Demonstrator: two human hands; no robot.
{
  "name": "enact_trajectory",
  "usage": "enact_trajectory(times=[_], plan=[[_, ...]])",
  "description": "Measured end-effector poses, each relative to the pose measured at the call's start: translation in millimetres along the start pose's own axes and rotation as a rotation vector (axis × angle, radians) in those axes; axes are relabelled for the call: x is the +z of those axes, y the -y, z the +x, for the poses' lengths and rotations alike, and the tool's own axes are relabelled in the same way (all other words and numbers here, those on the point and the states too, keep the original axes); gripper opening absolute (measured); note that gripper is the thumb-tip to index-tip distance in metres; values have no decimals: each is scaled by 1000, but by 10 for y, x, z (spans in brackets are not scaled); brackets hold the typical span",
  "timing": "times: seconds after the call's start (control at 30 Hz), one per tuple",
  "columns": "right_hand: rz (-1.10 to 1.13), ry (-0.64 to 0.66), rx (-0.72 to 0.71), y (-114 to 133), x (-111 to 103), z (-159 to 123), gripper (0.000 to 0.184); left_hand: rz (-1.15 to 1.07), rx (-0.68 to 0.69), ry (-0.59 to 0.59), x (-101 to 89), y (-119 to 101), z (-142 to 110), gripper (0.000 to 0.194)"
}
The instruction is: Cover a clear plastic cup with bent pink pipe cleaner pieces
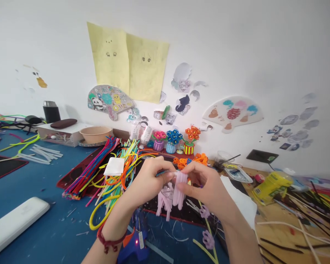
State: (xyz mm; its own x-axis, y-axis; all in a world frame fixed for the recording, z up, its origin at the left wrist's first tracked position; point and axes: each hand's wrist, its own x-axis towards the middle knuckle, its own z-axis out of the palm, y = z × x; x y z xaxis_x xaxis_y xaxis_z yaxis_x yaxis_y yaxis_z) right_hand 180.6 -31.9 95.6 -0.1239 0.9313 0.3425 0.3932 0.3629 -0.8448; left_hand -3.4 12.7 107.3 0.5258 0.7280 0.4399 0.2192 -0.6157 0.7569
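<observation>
The pale pink pipe-cleaner piece (pixel 180 189) is in the middle of the frame, between both hands. It looks light, soft and fuzzy, and the wire inside should bend easily, so a gentle pinch on the thick upper part seems the best hold. The right hand (pixel 206 187) grasps it there with bent fingers, not clenched hard. The left hand (pixel 145 181) is curled around a small dark object (pixel 161 173), but I cannot tell exactly what it is. More pink pieces (pixel 163 207) hang just below the hands.

Under them lies a blue craft mat (pixel 44 220) with a blue glue gun (pixel 134 245) at the bottom. Many colored pipe cleaners (pixel 88 172) lie at left of centre, and a wooden table (pixel 266 220) is at right. Yellow papers (pixel 128 62) are on the white wall (pixel 264 47) at the top.
</observation>
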Motion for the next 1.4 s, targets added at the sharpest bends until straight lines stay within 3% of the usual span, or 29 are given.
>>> enact_trajectory(times=[0.13,0.4,0.63,0.87,1.1,1.4], plan=[[-25,114,-18,75,-101,-27,40,11,-2,-30,-33,-100,20,18],[4,38,7,153,-98,-6,25,134,-9,-43,-19,-226,58,19],[18,116,24,240,-157,-97,41,-21,-18,-56,-46,-198,62,18],[61,74,29,313,-166,-139,34,-194,-51,-39,-55,-232,37,19],[39,77,20,326,-190,-158,41,-213,-57,-11,-62,-255,36,22],[80,48,21,308,-179,-166,37,-163,-19,-34,-53,-297,40,19]])
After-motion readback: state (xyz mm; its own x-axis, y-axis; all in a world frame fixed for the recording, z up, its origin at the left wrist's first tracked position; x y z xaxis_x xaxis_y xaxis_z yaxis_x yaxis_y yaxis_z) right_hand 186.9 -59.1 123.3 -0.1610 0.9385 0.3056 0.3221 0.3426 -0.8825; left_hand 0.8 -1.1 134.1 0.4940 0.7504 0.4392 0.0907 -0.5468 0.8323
